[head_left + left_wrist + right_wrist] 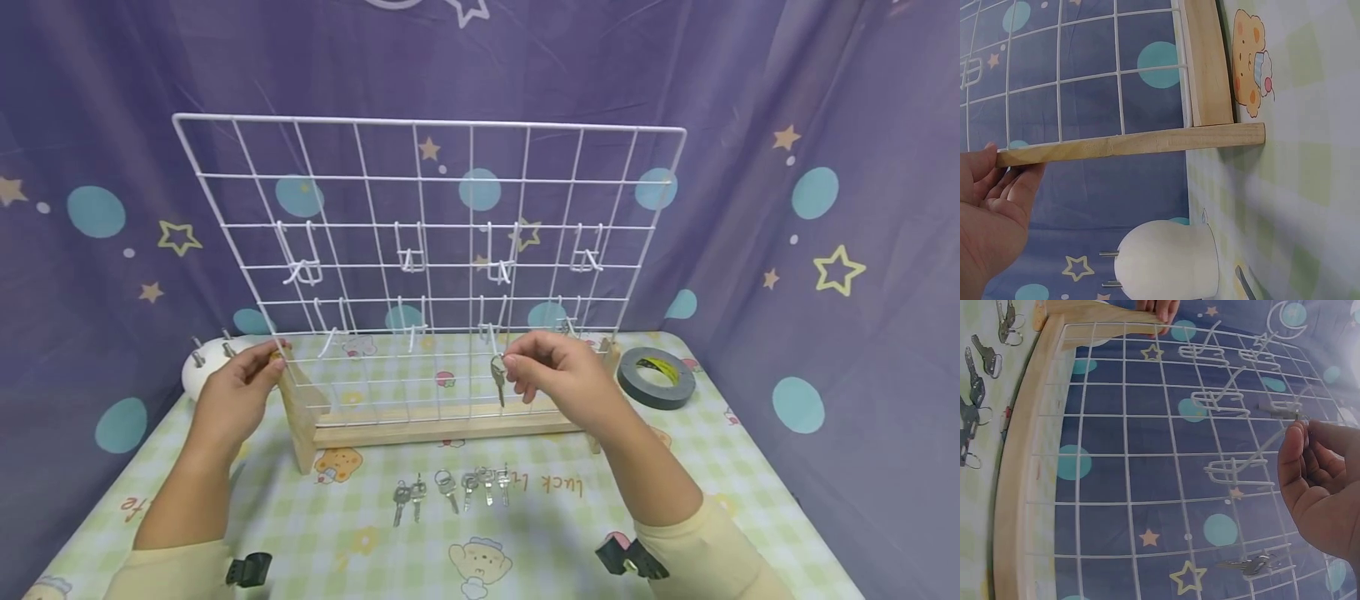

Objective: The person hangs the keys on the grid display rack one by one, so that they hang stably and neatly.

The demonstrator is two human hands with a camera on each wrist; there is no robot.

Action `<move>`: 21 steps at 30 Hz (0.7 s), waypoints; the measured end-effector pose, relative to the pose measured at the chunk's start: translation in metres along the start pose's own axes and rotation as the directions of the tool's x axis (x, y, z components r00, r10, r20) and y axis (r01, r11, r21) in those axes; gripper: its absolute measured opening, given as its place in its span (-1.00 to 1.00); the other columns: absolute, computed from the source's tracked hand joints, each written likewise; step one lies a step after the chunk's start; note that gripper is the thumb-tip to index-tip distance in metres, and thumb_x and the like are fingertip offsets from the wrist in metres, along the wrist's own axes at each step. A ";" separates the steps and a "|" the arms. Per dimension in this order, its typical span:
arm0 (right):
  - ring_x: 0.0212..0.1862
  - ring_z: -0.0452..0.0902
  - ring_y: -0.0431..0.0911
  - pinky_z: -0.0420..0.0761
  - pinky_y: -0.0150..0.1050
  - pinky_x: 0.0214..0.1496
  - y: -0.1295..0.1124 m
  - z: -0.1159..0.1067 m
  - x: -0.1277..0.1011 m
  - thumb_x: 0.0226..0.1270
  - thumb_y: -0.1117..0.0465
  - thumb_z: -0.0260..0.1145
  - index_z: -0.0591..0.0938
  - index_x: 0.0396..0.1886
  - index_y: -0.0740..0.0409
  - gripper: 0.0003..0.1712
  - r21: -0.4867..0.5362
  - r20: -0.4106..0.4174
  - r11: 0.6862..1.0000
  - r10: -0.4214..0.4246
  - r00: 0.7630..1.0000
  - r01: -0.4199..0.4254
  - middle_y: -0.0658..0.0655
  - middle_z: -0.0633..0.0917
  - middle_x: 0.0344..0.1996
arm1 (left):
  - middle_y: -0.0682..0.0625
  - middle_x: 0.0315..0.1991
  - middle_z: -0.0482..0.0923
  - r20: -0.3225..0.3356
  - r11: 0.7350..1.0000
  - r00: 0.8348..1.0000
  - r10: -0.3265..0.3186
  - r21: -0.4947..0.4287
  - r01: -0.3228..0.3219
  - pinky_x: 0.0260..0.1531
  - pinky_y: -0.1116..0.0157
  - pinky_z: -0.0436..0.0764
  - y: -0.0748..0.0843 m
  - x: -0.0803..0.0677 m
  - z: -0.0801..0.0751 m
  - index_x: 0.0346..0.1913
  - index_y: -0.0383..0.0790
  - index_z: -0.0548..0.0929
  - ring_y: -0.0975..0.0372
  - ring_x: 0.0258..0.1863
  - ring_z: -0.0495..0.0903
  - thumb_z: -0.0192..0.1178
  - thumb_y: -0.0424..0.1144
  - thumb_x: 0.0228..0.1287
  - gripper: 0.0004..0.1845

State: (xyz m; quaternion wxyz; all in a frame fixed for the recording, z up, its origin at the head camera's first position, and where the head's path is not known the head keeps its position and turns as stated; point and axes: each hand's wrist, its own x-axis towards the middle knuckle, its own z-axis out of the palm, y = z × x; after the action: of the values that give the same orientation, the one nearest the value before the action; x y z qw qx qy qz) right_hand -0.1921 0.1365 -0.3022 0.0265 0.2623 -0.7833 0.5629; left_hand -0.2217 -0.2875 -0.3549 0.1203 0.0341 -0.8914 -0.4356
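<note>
Behind and to both sides of where you grip, you have a purple fabric backdrop [825, 125] printed with yellow stars and teal dots, draped in soft folds. Under your grip lies a table [735, 467] covered in a pale green checked cloth with cartoon figures. Light is even and diffuse.

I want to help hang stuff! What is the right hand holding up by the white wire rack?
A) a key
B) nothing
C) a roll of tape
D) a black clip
A: the right hand pinches a key by its top, close to a hook on the wire rack; the tape roll lies on the table.
</note>
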 end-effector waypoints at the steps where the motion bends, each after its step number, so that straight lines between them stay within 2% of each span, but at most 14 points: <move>1: -0.37 0.59 0.11 0.73 -0.14 -0.32 0.002 0.001 0.001 0.45 0.05 0.25 0.64 -0.13 0.17 -0.73 0.012 -0.004 1.000 0.010 1.000 -0.010 0.23 0.65 -0.37 | -0.11 0.39 0.39 -0.002 1.000 1.000 0.004 -0.001 -0.004 0.27 0.05 0.50 0.000 0.000 0.000 0.46 -0.06 0.33 0.08 0.31 0.40 -0.09 0.19 0.48 -0.36; 7: -0.35 0.62 0.07 0.75 -0.11 -0.30 0.012 0.005 0.005 0.44 0.04 0.26 0.65 -0.13 0.12 -0.75 0.057 -0.019 0.997 0.046 0.999 -0.045 0.22 0.67 -0.34 | -0.11 0.38 0.41 -0.010 1.000 1.000 0.010 0.003 -0.010 0.26 0.10 0.51 0.000 0.000 0.001 0.46 -0.08 0.34 0.12 0.30 0.41 -0.09 0.19 0.48 -0.36; 14: -0.36 0.62 0.07 0.75 -0.10 -0.31 0.016 0.006 0.008 0.44 0.05 0.26 0.64 -0.16 0.14 -0.77 0.071 -0.032 0.997 0.038 0.999 -0.035 0.25 0.66 -0.35 | -0.13 0.37 0.42 -0.018 1.000 1.000 0.024 0.005 -0.024 0.14 0.44 0.56 -0.001 -0.001 0.002 0.45 -0.11 0.35 0.25 0.24 0.44 -0.07 0.17 0.49 -0.37; 19: -0.33 0.61 0.20 0.76 -0.09 -0.30 0.016 0.006 0.008 0.44 0.05 0.26 0.63 -0.17 0.15 -0.76 0.089 -0.037 0.996 0.035 0.999 -0.032 0.23 0.67 -0.34 | -0.13 0.36 0.43 -0.023 0.999 0.999 0.033 0.009 -0.033 0.16 0.37 0.57 -0.001 -0.001 0.002 0.44 -0.11 0.35 0.29 0.23 0.44 -0.07 0.16 0.49 -0.38; 21: -0.31 0.60 0.25 0.76 -0.09 -0.29 0.018 0.006 0.009 0.44 0.04 0.26 0.63 -0.16 0.15 -0.75 0.088 -0.034 0.996 0.037 0.999 -0.034 0.23 0.67 -0.33 | -0.13 0.36 0.42 -0.023 0.999 0.999 0.034 0.004 -0.034 0.16 0.41 0.56 -0.002 -0.001 0.001 0.44 -0.11 0.35 0.32 0.22 0.44 -0.07 0.16 0.49 -0.38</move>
State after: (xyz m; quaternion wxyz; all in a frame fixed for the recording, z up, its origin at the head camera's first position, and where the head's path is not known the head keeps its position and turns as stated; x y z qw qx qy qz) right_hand -0.2064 0.1311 -0.3167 0.0188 0.2394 -0.7619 0.6015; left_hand -0.2208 -0.2873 -0.3572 0.1379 0.0242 -0.8913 -0.4313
